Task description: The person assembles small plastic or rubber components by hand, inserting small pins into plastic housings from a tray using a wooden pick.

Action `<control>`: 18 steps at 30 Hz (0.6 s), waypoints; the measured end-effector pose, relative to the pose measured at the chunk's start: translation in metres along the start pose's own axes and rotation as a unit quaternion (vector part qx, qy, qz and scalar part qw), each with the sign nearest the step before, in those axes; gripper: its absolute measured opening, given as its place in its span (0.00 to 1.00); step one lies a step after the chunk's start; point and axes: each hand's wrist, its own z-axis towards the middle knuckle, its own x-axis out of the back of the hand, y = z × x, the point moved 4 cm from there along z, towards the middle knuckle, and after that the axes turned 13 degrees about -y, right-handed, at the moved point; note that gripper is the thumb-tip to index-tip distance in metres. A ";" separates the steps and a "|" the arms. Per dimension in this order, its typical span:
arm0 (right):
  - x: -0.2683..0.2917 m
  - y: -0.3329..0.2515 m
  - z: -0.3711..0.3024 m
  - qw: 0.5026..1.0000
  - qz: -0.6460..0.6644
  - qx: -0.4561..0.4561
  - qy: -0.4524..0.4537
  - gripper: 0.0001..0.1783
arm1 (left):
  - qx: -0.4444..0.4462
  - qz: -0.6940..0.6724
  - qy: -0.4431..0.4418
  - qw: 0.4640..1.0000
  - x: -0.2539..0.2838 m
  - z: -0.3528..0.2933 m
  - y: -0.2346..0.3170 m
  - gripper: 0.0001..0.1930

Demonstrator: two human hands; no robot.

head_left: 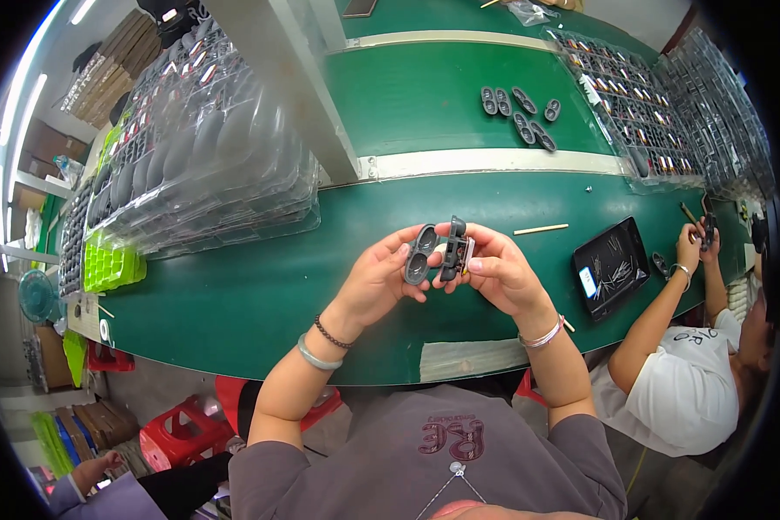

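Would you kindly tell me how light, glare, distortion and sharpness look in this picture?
Head view: tube lights blaze white at upper left, and clear trays catch shiny streaks; head view: the green table has a front edge bent by the fisheye; head view: left hand and right hand look fairly sharp.

Both forearms, the left [277, 394] and the right [563, 373], rise from bent elbows and converge in front of the chest, wrists apart. The left grip [374, 276] is partly closed, thumb pressing inward, fingers curled. The right grip [507, 276] is held just beside it, thumb pointing left, fingers bent in a pinch.
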 end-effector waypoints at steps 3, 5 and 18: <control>0.001 0.001 -0.001 1.000 -0.007 0.005 0.002 0.26 | 0.011 -0.012 -0.011 1.000 -0.002 0.002 0.000 0.25; 0.000 0.000 -0.001 1.000 -0.015 0.005 0.005 0.26 | 0.015 -0.009 -0.002 1.000 -0.003 0.002 -0.001 0.24; 0.003 -0.004 -0.003 0.989 -0.147 -0.004 0.018 0.26 | 0.010 0.143 0.082 0.986 -0.006 0.000 0.006 0.21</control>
